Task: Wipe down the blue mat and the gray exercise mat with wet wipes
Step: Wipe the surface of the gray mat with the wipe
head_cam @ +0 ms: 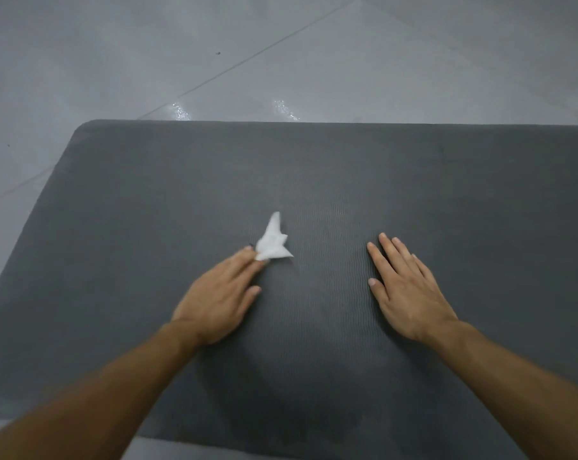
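Two bare hands: both rest on a dark gray ribbed foam exercise mat (314, 180), with the forearms reaching in from the bottom corners of the view.
Near edge: the mat's closest edge runs along the bottom between the forearms, and a thin strip of pale floor shows below it.
Left hand (219, 293): blurred; the fingers look fairly straight and together, palm down, with the fingertips pressing on the near-left side of the wipe.
Right hand (405, 287): palm down and flat on the mat, fingers straight and slightly spread, holding nothing, well apart from the wipe.
Wet wipe (273, 243): small, crumpled white cloth with pointed corners, lying on the mat left of centre and pinned under the left fingertips.
Open mat: bare gray surface lies between the hands, beyond the wipe up to the far edge, and out to both sides.
Left edge: slants from the lower left up to a rounded far-left corner.
Far edge: a straight line across the upper third; the right end of the mat runs out of view.
Floor (115, 61): pale gray glossy tile beyond and left of the mat, crossed by thin grout lines (264, 51), with two wet glints (179, 111) just past the far edge and a few tiny dark specks (218, 53).
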